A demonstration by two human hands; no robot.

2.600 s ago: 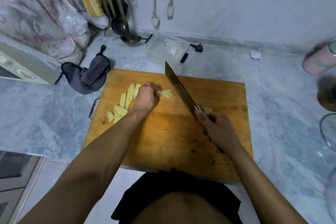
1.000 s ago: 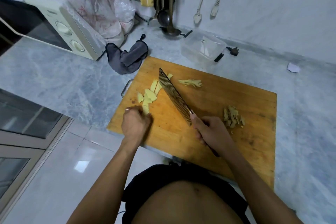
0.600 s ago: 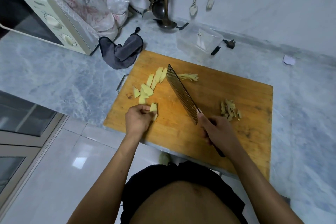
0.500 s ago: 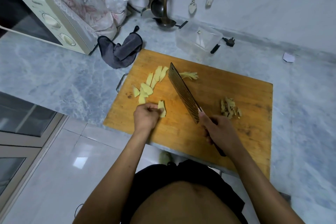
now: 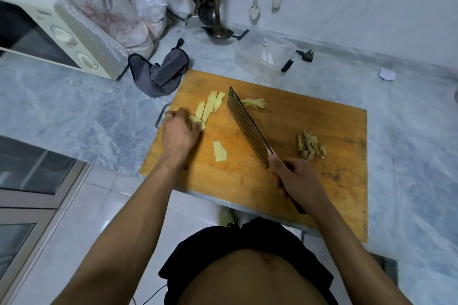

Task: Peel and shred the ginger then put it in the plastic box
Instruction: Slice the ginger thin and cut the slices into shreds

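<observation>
A wooden cutting board (image 5: 322,193) lies on the marble counter. Pale ginger slices (image 5: 210,106) lie fanned at its far left, and my left hand (image 5: 178,131) curls its fingers over the nearest ones. One loose ginger slice (image 5: 219,150) lies alone on the board nearer me. A small heap of ginger shreds (image 5: 254,103) sits behind the blade. My right hand (image 5: 297,178) grips the handle of a cleaver (image 5: 246,126), whose blade points away over the board. Brown ginger peel (image 5: 311,147) is piled at the right. The clear plastic box (image 5: 264,56) stands behind the board.
A grey cloth (image 5: 158,74) lies left of the board's far corner. A microwave (image 5: 49,34) draped with a floral cover stands at the far left. Ladles and utensils (image 5: 210,7) hang on the wall, a black plug (image 5: 307,54) lies beside the box, and the counter edge runs just below the board.
My left hand set one ginger slice down alone on the board, then moved back to the fanned slices at the far left. The cleaver stayed in my right hand.
</observation>
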